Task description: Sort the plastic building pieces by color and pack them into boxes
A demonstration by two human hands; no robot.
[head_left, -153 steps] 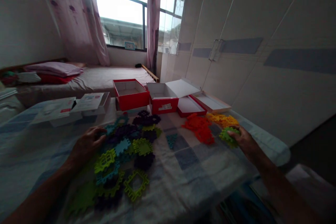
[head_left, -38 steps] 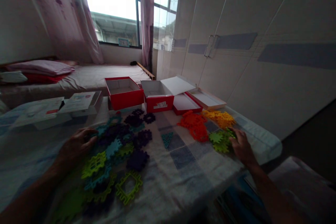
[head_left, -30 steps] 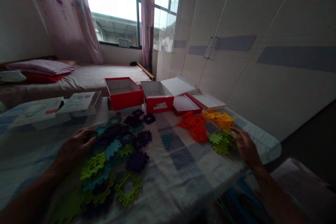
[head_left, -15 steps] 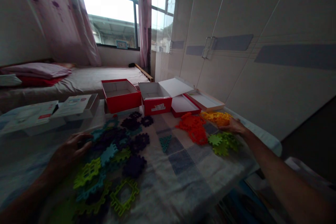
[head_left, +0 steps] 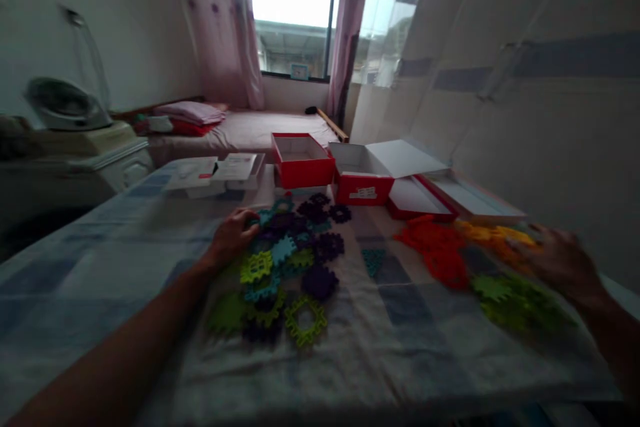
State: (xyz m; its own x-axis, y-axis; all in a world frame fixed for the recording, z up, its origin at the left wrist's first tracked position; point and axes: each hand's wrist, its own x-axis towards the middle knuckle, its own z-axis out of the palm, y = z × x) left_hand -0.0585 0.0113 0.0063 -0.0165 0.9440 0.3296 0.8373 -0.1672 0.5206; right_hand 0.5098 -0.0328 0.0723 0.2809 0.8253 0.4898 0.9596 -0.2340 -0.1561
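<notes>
left hand [head_left: 234, 233] at left edge of mixed pile [head_left: 290, 257], can't tell if gripping; right hand [head_left: 565, 263] blurred at yellow pieces [head_left: 495, 236], grip unclear; those lie beside red pieces [head_left: 436, 247], beyond green pieces [head_left: 520, 303]

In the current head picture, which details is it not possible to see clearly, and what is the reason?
All in the head view:
- Right hand: blurred, so whether it holds one of the yellow pieces is unclear.
- Left hand: shadow inside its grip hides whether it holds a turquoise piece.
- Label on the red box: print too small and blurred.
- Right forearm: cut off by the right edge.
</notes>
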